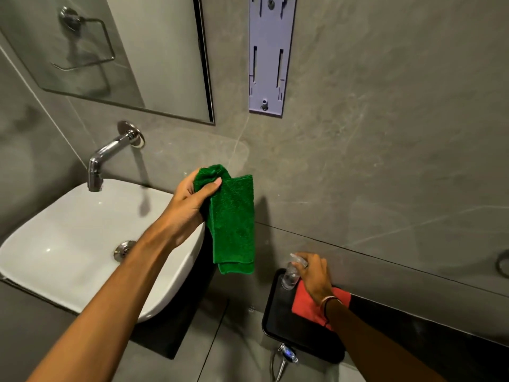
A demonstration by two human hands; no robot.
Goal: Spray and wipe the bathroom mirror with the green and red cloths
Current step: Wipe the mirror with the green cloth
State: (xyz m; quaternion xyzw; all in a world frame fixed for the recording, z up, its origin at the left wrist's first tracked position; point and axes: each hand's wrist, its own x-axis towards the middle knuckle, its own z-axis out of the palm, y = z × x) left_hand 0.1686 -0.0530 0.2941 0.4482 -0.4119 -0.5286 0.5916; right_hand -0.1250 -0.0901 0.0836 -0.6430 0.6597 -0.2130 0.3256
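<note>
My left hand point(190, 199) grips the top of a green cloth point(234, 224), which hangs down in front of the grey wall to the right of the basin. My right hand point(314, 274) is low on the right, its fingers around the head of a small clear spray bottle point(290, 275) that stands on a black ledge point(278, 312). A red cloth point(308, 307) lies flat on that ledge, partly under my right wrist. The mirror point(124, 51) hangs on the wall at the upper left, above the tap.
A white basin point(68, 244) with a chrome wall tap point(110, 153) sits at the left. A white mounting bracket point(268, 53) is fixed to the wall right of the mirror. A hose fitting point(286, 354) hangs below the ledge. A towel ring shows in the mirror.
</note>
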